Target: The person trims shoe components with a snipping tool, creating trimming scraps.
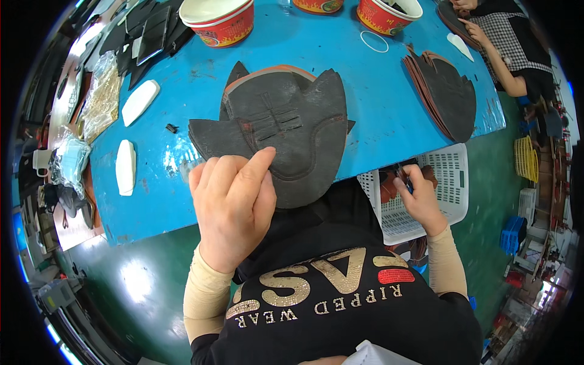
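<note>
A dark grey stitched shoe upper (298, 149), with orange-brown edges of other pieces showing behind its top, lies at the table's front edge. Short cut strips or threads cross its middle. Over its lower left part is my left hand (234, 204), closed, thumb and index finger pressed together; whatever they may pinch is too small to make out. My right hand (420, 198) is beside the table edge, above a white plastic basket (453, 185). Its fingers are wrapped round a small dark tool (404, 177), partly hidden, whose kind I cannot tell.
A stack of dark uppers (447, 97) lies on the blue table (164, 210) at right. Red-and-white paper tubs (225, 27) stand at the back. White rounded pieces (126, 167) and a plastic bag (103, 97) are at left. Another person's arm (502, 67) is far right.
</note>
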Available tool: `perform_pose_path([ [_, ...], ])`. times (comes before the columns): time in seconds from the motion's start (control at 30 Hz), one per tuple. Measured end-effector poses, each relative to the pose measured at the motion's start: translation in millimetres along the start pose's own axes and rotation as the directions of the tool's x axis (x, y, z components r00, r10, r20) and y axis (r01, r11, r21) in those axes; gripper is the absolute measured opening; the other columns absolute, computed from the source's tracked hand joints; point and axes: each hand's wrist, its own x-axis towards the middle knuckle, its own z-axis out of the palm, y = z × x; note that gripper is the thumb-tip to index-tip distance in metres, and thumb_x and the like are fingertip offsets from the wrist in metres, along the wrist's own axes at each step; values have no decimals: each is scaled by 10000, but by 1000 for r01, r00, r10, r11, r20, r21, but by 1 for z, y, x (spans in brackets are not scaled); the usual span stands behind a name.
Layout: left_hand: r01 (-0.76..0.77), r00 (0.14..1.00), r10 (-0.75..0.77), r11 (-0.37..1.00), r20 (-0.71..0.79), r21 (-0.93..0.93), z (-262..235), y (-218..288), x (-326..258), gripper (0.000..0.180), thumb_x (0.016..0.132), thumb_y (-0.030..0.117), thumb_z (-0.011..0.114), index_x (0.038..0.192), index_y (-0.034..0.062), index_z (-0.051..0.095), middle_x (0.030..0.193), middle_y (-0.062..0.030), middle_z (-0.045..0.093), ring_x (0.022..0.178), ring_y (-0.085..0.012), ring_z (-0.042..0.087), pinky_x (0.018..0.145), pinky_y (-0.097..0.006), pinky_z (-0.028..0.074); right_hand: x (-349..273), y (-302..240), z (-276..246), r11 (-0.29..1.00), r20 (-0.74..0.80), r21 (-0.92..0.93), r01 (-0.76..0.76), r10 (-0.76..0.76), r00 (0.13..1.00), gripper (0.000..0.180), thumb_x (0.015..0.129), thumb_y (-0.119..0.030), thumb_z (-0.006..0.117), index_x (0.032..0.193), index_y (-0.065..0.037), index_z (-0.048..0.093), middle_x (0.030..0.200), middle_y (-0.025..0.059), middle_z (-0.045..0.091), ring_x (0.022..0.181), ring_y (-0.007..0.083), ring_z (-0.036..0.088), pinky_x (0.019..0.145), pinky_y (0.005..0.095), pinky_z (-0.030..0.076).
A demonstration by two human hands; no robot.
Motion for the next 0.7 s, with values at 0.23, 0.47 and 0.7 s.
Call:
perform_pose_path([
  [0.23,69,997,-65,992,42,-101,-4,0,-6,287,717,-8,689,994,62,664,787,-37,553,724,-197,530,704,-326,375,8,-8,-26,989,-150,41,145,-137,979,338,787,-157,726,1055,4,597,837,33,601,736,120,571,657,258,467],
  [0.47,95,993,-75,963,88,-251,-9,14,-6,406,723,-89,621,1110,32,610,892,-92,546,777,-204,527,719,-306,421,85,-41,-13,815,-352,-509,277,-491,796,306,806,-188,725,1054,-43,620,925,88,592,741,243,571,682,323,471],
  [0.7,398,902,-369,516,223,-759,-10,14,-28,319,817,-128,566,1117,-21,547,991,-89,534,863,-142,532,776,-242,452,79,-108,8,846,-294,-62,529,-522,801,130,798,4,685,911,-41,641,829,78,608,694,177,589,633,276,478],
])
